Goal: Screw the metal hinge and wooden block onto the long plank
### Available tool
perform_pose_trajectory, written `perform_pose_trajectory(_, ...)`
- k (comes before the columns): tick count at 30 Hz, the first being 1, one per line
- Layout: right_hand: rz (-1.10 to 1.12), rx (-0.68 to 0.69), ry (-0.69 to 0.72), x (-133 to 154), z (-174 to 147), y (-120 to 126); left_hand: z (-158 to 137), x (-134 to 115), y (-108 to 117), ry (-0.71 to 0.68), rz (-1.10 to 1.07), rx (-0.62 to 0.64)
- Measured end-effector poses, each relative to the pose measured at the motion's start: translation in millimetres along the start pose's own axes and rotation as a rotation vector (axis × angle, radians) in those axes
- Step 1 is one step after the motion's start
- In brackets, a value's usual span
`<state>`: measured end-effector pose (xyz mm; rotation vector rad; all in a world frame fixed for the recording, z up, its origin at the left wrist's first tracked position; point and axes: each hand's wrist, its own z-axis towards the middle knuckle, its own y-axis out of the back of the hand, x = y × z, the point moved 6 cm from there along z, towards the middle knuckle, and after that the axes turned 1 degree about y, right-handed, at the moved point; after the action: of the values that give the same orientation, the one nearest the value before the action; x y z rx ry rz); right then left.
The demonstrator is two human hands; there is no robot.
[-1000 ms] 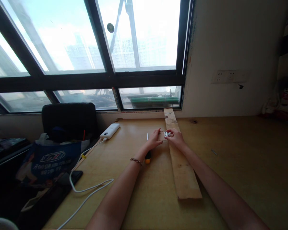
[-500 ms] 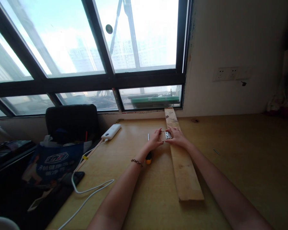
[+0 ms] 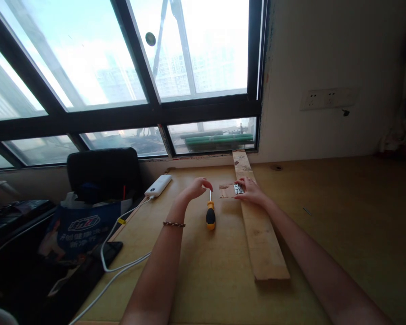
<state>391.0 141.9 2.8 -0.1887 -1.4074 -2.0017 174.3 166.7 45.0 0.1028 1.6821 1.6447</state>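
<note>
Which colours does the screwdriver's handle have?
The screwdriver's handle is black and yellow-orange; it shows best in the head view.

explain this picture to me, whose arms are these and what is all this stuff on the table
There's no machine here: these are a person's bare hands, seen by a camera worn on their head, looking forward and down.

The right hand holds a small silvery metal piece together with a flat brown piece. The left hand is by the tip of a yellow-and-black screwdriver; whether it touches is unclear.

On the table also lie a long wooden board, a thin metal rod-like thing and a white device with a cable.
</note>
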Motion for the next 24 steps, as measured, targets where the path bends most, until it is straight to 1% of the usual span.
perform_pose_trajectory(1, 0.002, 0.0, 0.001, -1, 0, 0, -3, 2, 0, 0.019, 0.063, 0.073)
perform_pose_trajectory(3, 0.0, -0.004, 0.004, -1, 0, -1, -6, 5, -11, 0.041, 0.14, 0.241)
perform_pose_trajectory(5, -0.001, -0.008, 0.003, -2, 0, -1, -9, 10, -32, 0.073, 0.14, 0.432)
perform_pose_trajectory(6, -0.002, -0.007, 0.003, -2, 0, -1, -9, 12, -43, 0.097, 0.131, 0.509)
perform_pose_trajectory(7, -0.002, -0.006, 0.006, -1, 0, -1, -9, 14, -52, 0.12, 0.13, 0.554)
perform_pose_trajectory(8, -0.002, -0.004, 0.008, -1, 0, -1, -8, 16, -58, 0.141, 0.142, 0.562)
perform_pose_trajectory(10, -0.001, 0.0, 0.012, -1, 0, -1, -4, 19, -63, 0.169, 0.195, 0.493)
perform_pose_trajectory(12, 0.003, -0.001, 0.01, -1, 0, -1, -3, 20, -58, 0.183, 0.243, 0.412)
perform_pose_trajectory(13, 0.005, -0.003, 0.008, -1, 1, -1, -5, 20, -54, 0.186, 0.246, 0.395)
perform_pose_trajectory(15, 0.005, -0.005, 0.003, -1, 1, -1, -11, 17, -38, 0.171, 0.203, 0.367)
perform_pose_trajectory(16, 0.004, -0.005, 0.002, -1, 1, -1, -14, 14, -26, 0.144, 0.158, 0.333)
perform_pose_trajectory(18, 0.0, -0.004, 0.0, 0, 1, 0, -20, 3, 2, 0.034, 0.009, 0.215)
perform_pose_trajectory(19, -0.003, -0.004, 0.001, 0, 1, 0, -23, -3, 18, -0.019, -0.089, 0.139)
perform_pose_trajectory(21, -0.004, -0.005, 0.007, 1, 0, 1, -28, -14, 50, -0.104, -0.312, -0.065)
perform_pose_trajectory(23, 0.002, -0.004, 0.01, 2, 0, 2, -31, -22, 79, -0.128, -0.5, -0.344)
perform_pose_trajectory(24, 0.006, -0.002, 0.009, 2, 0, 2, -32, -26, 89, -0.128, -0.576, -0.476)
